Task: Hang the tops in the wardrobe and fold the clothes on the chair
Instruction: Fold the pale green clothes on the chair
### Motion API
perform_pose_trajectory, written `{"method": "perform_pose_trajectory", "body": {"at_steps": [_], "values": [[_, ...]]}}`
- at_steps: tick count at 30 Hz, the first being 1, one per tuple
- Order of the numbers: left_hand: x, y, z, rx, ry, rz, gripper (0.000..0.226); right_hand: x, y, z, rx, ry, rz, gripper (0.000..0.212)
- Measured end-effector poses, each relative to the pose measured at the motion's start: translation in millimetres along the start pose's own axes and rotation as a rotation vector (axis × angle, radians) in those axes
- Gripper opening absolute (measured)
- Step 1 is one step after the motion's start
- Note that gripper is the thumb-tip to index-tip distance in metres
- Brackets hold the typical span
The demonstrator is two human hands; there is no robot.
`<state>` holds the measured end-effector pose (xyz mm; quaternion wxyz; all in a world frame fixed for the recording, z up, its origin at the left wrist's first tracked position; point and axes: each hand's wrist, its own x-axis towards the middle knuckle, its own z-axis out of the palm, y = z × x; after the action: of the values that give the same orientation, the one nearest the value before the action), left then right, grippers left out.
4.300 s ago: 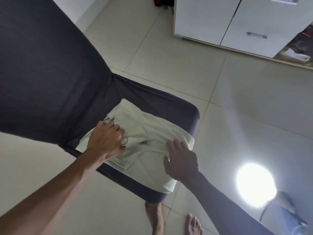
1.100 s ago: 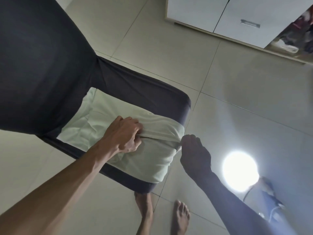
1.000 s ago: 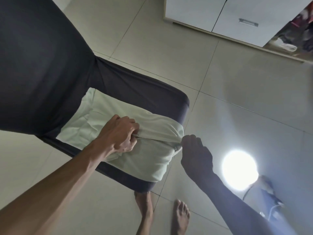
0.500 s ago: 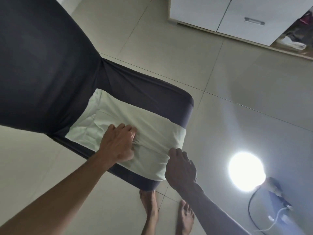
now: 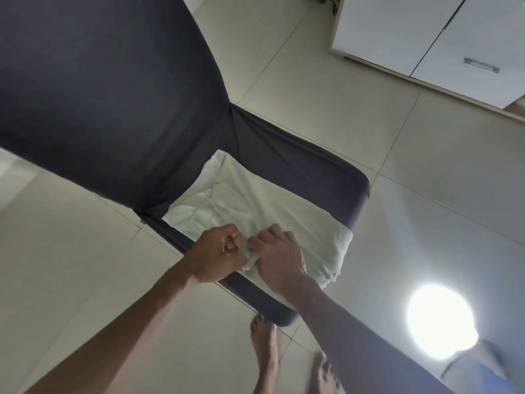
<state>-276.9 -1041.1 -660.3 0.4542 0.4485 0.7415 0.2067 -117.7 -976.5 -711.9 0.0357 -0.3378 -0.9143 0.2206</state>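
One dark grey fabric-covered chair (image 5: pixel 284 155), one pale green folded garment (image 5: pixel 255 206), two hands, left (image 5: pixel 218 251) and right (image 5: pixel 279 257), two bare feet (image 5: pixel 265 345), one white two-door wardrobe (image 5: pixel 426 32) far right, one round bright lamp (image 5: pixel 440 319) near right.

Pale garment (image 5: pixel 272 206), seemingly folded, on dark chair (image 5: pixel 298 155)

Chair (image 5: pixel 298 155) backrest cut off top-left; garment (image 5: pixel 255 206) edge hidden under both hands' curled fingers (image 5: pixel 272 237).

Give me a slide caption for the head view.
Both hands, left and right, pinch the near edge of a pale garment lying on a dark chair seat, bare feet below.
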Motion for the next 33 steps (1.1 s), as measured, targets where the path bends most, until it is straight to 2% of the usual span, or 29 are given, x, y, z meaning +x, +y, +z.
{"method": "perform_pose_trajectory", "body": {"at_steps": [2, 4, 7, 9, 12, 15, 18, 20, 22, 23, 25, 27, 28, 29, 31, 32, 33], "values": [[-5.9, -6.8, -4.4, 0.015, -0.029, 0.025, 0.044, 3.6, 0.8, -5.9, 0.189, -0.079, 0.07, 0.021], [-10.3, -15.4, -5.3, 0.21, -0.058, 0.057, 0.068, 8.9, 2.8, -13.5, 0.456, -0.088, 0.247, 0.008], [-6.7, -27.1, -1.4, 0.493, 0.035, 0.126, 0.1, 18.9, 10.4, -23.7, 0.738, -0.026, 0.406, 0.024], [0.5, -32.1, 4.3, 0.5, 0.163, 0.116, 0.089, 22.2, 15.4, -29.1, 0.768, -0.066, 0.401, 0.027], [12.6, -31.1, 9.9, 0.355, 0.354, 0.043, 0.037, 24.6, 19.3, -30.5, 0.699, -0.172, 0.321, 0.023], [18.3, -29.5, 7.8, 0.268, 0.384, 0.032, 0.022, 28.1, 20.1, -30.5, 0.641, -0.272, 0.284, 0.025], [16.9, -29.6, -2.7, 0.113, 0.347, 0.013, 0.013, 32.2, 24.4, -35.8, 0.786, -0.314, 0.314, 0.027], [22.0, -23.4, -14.8, -0.165, 0.349, -0.011, 0.02, 39.4, 28.2, -43.1, 1.018, -0.309, 0.443, 0.031], [37.7, -14.7, -26.9, -0.51, 0.391, -0.048, 0.022, 48.2, 35.5, -48.9, 1.216, -0.219, 0.702, 0.033], [47.8, -11.3, -32.9, -0.575, 0.365, -0.086, 0.026, 52.0, 40.3, -50.9, 1.276, -0.163, 0.833, 0.033], [64.2, -7.5, -40.1, -0.418, 0.174, -0.171, 0.059, 55.4, 50.7, -52.7, 1.325, -0.121, 0.994, 0.039], [69.2, -8.5, -41.0, -0.085, 0.013, -0.202, 0.091, 51.5, 52.1, -53.0, 1.321, -0.158, 1.0, 0.039], [71.5, -8.2, -41.2, 0.076, -0.011, -0.184, 0.093, 49.8, 51.4, -51.8, 1.326, -0.174, 0.97, 0.035], [72.0, -9.2, -39.3, 0.218, -0.005, -0.155, 0.083, 46.5, 49.6, -49.4, 1.322, -0.185, 0.941, 0.03], [76.1, -12.3, -38.9, 0.36, 0.05, -0.075, 0.046, 43.6, 48.2, -44.0, 1.264, -0.153, 0.892, 0.019], [77.4, -15.8, -39.3, 0.355, 0.093, -0.046, 0.026, 42.6, 48.8, -39.4, 1.221, -0.121, 0.858, 0.014], [78.1, -19.1, -41.8, 0.28, 0.132, -0.038, 0.017, 42.2, 49.3, -35.1, 1.188, -0.094, 0.826, 0.01]]}}
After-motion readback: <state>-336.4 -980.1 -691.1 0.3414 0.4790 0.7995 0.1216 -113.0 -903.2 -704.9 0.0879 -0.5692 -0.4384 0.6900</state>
